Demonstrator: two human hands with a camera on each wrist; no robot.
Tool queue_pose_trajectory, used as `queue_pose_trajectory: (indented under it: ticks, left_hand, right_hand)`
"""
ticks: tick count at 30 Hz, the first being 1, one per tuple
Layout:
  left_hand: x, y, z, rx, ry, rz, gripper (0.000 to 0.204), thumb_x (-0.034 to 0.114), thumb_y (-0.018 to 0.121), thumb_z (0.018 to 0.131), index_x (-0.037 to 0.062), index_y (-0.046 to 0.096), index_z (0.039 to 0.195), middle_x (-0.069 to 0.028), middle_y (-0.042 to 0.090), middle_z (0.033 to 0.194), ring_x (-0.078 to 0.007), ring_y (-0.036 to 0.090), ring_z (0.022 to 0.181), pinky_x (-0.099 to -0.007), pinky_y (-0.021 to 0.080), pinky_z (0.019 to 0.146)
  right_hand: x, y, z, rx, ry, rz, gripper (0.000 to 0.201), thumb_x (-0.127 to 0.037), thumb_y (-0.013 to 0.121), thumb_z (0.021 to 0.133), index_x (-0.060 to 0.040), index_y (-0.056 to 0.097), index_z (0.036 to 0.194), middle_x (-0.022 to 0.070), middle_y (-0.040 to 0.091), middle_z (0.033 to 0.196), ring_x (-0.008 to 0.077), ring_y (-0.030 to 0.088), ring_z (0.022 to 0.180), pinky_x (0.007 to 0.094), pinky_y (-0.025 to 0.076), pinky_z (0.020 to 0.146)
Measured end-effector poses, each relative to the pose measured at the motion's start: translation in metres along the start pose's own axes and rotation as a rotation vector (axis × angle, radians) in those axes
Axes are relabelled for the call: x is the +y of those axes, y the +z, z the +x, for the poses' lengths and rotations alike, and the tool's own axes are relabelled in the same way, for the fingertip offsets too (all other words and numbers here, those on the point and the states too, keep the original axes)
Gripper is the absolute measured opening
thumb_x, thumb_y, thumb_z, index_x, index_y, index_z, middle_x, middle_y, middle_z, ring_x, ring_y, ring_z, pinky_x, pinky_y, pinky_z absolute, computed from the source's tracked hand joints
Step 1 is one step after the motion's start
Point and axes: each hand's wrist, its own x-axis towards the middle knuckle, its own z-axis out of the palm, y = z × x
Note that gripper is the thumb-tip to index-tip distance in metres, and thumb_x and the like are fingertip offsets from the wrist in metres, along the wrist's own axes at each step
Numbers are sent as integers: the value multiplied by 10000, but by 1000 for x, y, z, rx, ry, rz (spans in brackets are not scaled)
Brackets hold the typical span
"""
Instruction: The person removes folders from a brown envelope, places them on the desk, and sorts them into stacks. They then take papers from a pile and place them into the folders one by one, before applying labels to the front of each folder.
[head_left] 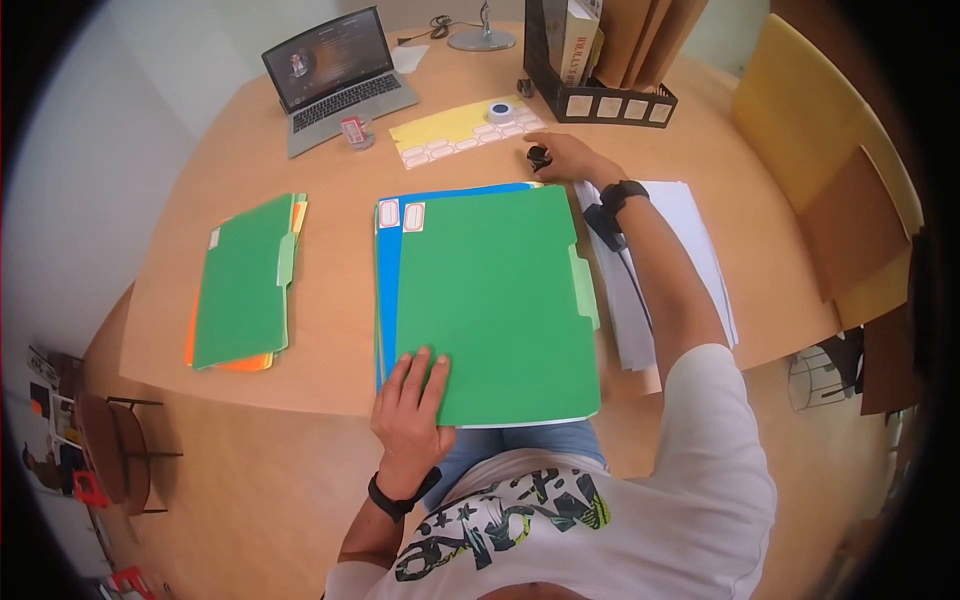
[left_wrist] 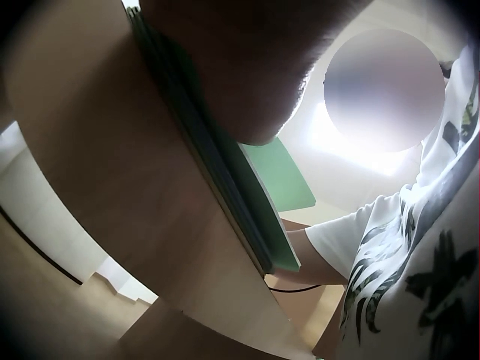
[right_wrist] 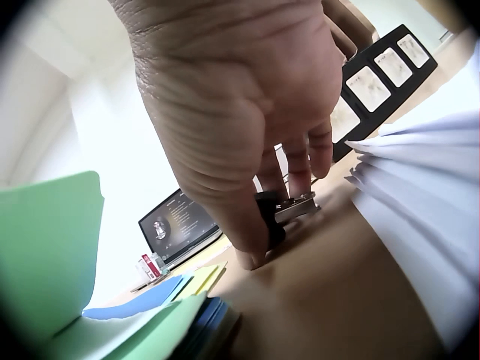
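My left hand (head_left: 408,410) lies with its fingers extended on the lower left corner of a green file folder (head_left: 490,300). This folder tops a stack with a blue folder (head_left: 388,270) showing at its left, both bearing red-bordered labels. Beyond the stack, my right hand (head_left: 570,158) reaches down to the table and holds a small black-and-metal tool (head_left: 539,157). In the right wrist view, thumb and fingers stand on either side of the tool's metal part (right_wrist: 296,208); I cannot tell its exact kind. Under the right forearm lies a pile of white paper (head_left: 685,240).
Another folder stack (head_left: 245,280), green over orange, lies at the left. Toward the back are a laptop (head_left: 345,85), a small red-and-white container (head_left: 355,133), a yellow sheet of labels (head_left: 440,130), a white tape roll (head_left: 500,112) and a black file rack (head_left: 610,105). A yellow chair (head_left: 830,120) stands right.
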Motion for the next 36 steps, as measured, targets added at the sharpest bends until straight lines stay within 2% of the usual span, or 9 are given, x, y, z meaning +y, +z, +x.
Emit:
queue_pose_trajectory:
  ticks: [1, 7, 10, 13, 15, 20, 23, 28, 36]
  left_hand:
    - [0, 1, -1, 6, -7, -7, 438, 75, 551, 735, 30, 634, 1163, -180, 625, 1184, -404, 596, 1059, -440, 491, 876]
    - [-3, 7, -5, 135, -81, -184, 417, 143, 558, 832, -7, 589, 1220, -200, 598, 1232, -397, 571, 1125, -447, 466, 938]
    - [-6, 19, -12, 279, -147, -350, 413, 178, 558, 895, -30, 539, 1252, -244, 587, 1227, -405, 563, 1149, -461, 446, 987]
    - [-9, 32, -29, 326, -290, -516, 415, 199, 550, 929, -35, 500, 1268, -270, 566, 1243, -392, 555, 1173, -467, 437, 1007]
    - [-11, 40, -37, 354, -350, -574, 411, 218, 534, 951, -37, 485, 1270, -270, 545, 1270, -377, 547, 1189, -466, 433, 1014]
    - [-18, 48, -49, 410, -341, -638, 484, 342, 397, 1020, -52, 444, 1298, -239, 495, 1341, -340, 529, 1215, -436, 432, 1016]
    - [-6, 44, -45, 387, -435, -682, 623, 423, 272, 1037, -81, 279, 1404, -220, 395, 1402, -311, 470, 1244, -388, 431, 997]
    - [-11, 47, -47, 399, -452, -691, 599, 391, 292, 1040, -84, 266, 1404, -219, 393, 1399, -313, 481, 1228, -388, 440, 997]
    - [-10, 48, -46, 421, -454, -714, 566, 355, 303, 1042, -83, 267, 1398, -217, 403, 1386, -308, 494, 1211, -384, 455, 983]
  right_hand:
    - [3, 2, -1, 64, -12, 49, 592, -192, 800, 646, -54, 620, 1192, 189, 644, 1125, 334, 597, 1066, 359, 460, 939]
    - [13, 1, 7, -83, 134, 17, 482, -194, 786, 689, -20, 627, 1110, 199, 652, 1064, 338, 610, 1010, 379, 471, 882]
    - [9, 0, 2, 122, 15, -110, 443, -233, 787, 720, -9, 626, 1066, 160, 674, 963, 270, 641, 882, 357, 496, 784]
    - [-24, -24, 3, 21, 69, 355, 376, -312, 702, 832, -35, 630, 1076, 44, 653, 923, 152, 596, 824, 292, 468, 715]
    - [-51, -35, 3, -65, 26, 498, 399, -368, 689, 836, -52, 641, 1073, 6, 624, 900, 85, 538, 780, 236, 429, 685]
    - [-88, -34, 21, -371, -75, 533, 393, -357, 697, 821, -64, 647, 1078, -28, 607, 922, 76, 494, 743, 220, 404, 687]
    - [-100, -23, 40, -491, -96, 628, 372, -291, 740, 795, -55, 645, 1066, -35, 602, 908, 70, 477, 722, 215, 387, 671]
    - [-114, -9, 64, -585, -46, 647, 329, -249, 792, 759, -43, 683, 990, -52, 585, 782, 50, 428, 661, 205, 342, 609]
    - [-123, 3, 70, -703, -97, 733, 289, -247, 786, 775, -51, 712, 975, -62, 605, 784, 40, 450, 684, 192, 358, 627]
